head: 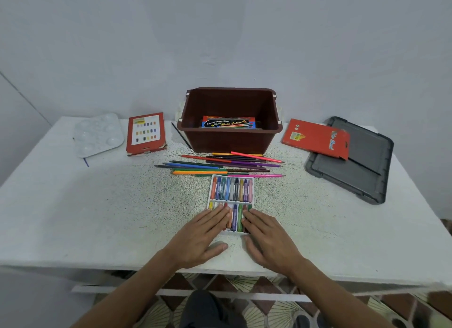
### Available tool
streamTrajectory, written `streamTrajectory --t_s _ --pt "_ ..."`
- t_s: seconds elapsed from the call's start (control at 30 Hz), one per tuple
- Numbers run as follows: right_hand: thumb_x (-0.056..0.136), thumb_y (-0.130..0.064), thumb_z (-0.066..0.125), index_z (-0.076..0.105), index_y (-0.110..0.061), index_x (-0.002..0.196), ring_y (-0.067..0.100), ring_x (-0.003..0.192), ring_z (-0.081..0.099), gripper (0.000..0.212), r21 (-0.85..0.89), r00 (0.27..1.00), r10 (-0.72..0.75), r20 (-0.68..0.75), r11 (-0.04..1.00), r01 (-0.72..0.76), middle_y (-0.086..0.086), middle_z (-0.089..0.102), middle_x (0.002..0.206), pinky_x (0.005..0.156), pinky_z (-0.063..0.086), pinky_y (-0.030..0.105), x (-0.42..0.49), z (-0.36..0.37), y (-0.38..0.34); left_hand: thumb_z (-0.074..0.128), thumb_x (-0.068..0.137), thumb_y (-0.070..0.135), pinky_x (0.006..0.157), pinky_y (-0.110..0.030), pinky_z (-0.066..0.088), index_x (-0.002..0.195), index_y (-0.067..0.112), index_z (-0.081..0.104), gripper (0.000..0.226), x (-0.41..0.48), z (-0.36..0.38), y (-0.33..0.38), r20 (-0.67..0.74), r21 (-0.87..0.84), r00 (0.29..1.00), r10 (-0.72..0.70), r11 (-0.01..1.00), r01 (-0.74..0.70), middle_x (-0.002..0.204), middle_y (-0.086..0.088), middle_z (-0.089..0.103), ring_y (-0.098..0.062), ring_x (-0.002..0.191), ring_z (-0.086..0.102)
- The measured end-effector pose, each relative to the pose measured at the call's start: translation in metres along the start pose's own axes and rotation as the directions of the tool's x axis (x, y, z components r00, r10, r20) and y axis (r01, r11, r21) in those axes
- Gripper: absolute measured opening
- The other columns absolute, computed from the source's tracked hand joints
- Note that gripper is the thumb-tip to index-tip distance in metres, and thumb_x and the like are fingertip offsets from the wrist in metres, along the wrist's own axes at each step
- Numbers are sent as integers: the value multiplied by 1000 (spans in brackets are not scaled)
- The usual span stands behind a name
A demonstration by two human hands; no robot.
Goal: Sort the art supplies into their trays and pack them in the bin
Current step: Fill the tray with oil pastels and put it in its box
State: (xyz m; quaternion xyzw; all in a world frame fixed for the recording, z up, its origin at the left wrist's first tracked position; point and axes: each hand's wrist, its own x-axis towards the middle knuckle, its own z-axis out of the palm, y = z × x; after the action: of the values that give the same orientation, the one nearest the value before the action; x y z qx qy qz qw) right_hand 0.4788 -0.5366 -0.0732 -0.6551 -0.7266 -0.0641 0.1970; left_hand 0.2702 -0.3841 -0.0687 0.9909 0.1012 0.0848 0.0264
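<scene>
left hand [203, 232] and right hand [266, 232] flat, fingers [219, 214] straight, pressing the near row of the crayon tray [231, 189] on the counter [97, 205], before the bin [230, 136]. Risk: tray looks shallow, so tilting it on the lift could spill crayons among the pencils [220, 166].

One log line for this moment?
left hand, right hand: flat on white crayon tray | loose coloured pencils: on white table | brown plastic bin: holds blue watercolour box

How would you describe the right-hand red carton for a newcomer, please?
Right of the brown bin lies a grey lid; the flat red carton rests partly on it. Unlike the red box left of the bin, it bears no white colour chart.
</scene>
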Motion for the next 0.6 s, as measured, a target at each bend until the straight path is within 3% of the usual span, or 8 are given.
streamTrajectory --t_s 0.2,0.33,0.6 --pt "96 -32 50 64 -7 126 23 126 54 41 21 999 -20 -25 1000 21 8 61 135 103 46 41 21 -6 -3 38 104 46 114 -38 31 150 7 37 60 -6 1 -4 -97 -59 995 -9 998 3 158 -6 33 -15 148 26" --pt "97 -34 50 64 -10 126 23 126 54 40 24 998 -64 -5 998 64 6 61 135 103 46 42 25 -1 -3 40 103 44 115 -34 31 145 7 45 57 -7 -1 -5 -156 -66 988 8 998 -19 153 -8 41 -15 144 34" --pt "97 -35 51 64 -12 125 23 129 51 39 15 1000 -6 26 1000 6 5 59 138 103 44 42 20 10 -11 40 103 44 114 -33 30 140 7 50 54 -10 5 -7 -176 -97 984 -9 995 -8 149 -7 47 -14 140 39"
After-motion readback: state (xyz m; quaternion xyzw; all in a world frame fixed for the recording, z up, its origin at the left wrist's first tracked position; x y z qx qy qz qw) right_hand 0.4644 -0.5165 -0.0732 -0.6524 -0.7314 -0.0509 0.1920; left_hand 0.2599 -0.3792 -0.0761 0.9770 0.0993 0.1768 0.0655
